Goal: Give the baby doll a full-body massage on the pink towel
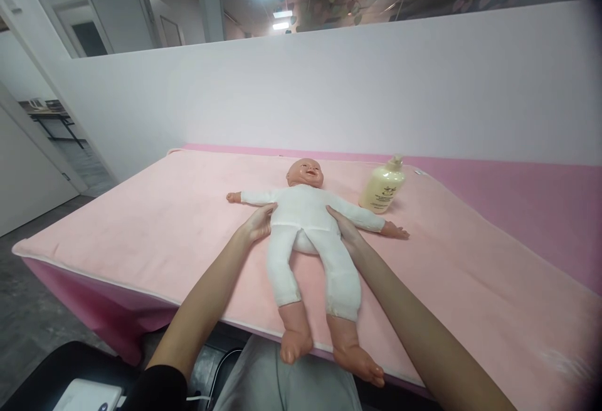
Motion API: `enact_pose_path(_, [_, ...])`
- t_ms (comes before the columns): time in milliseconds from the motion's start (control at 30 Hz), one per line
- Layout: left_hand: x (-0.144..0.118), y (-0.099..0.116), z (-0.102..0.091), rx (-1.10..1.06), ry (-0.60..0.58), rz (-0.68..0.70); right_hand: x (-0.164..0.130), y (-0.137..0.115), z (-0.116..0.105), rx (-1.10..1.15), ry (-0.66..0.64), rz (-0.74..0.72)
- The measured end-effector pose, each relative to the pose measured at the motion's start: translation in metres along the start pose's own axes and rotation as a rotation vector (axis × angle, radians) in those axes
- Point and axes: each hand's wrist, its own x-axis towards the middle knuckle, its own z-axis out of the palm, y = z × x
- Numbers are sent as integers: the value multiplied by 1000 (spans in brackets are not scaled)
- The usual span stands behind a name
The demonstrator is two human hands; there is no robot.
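Observation:
A baby doll (303, 209) in a white cloth body lies on its back, head toward the wall and arms spread wide. Its bare feet reach over the near edge of the table. My left hand (260, 223) holds the doll's side below its arm, on the left of the picture. On the opposite side my right hand (346, 228) grips the torso, thumb resting on the front. Fingers of both hands are partly hidden beneath the body. A pale yellow pump bottle (383, 186) stands tilted-looking beside the doll's outstretched arm, apart from my hands.
A pink blanket (141, 223) covers the table, over a darker pink cloth (498, 210). A white wall (329, 97) rises behind, with glass above. My lap is under the near edge; a white device (89, 396) with a cable lies at lower left.

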Motion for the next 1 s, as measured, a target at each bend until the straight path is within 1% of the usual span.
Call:
enact_pose_path(100, [0,0,0,-9,11,2,-1,-1,1,4,-2,-14])
enact_pose_path(267, [-1,0,1,19,-21,16,-2,-2,1,-17,9,-35])
enact_pose_path(400, [-1,-1,2,27,-2,9,-5,-3,4,-18,13,-63])
enact_pose_path(533, [0,-2,0,31,21,13,-9,-4,8,-18,50,-62])
enact_pose_path(900, [1,-1,1,27,4,11,-7,-4,7,-10,43,-72])
enact_pose_path(1000, [1,-1,0,41,-21,17,-7,-4,8,-10,50,-68])
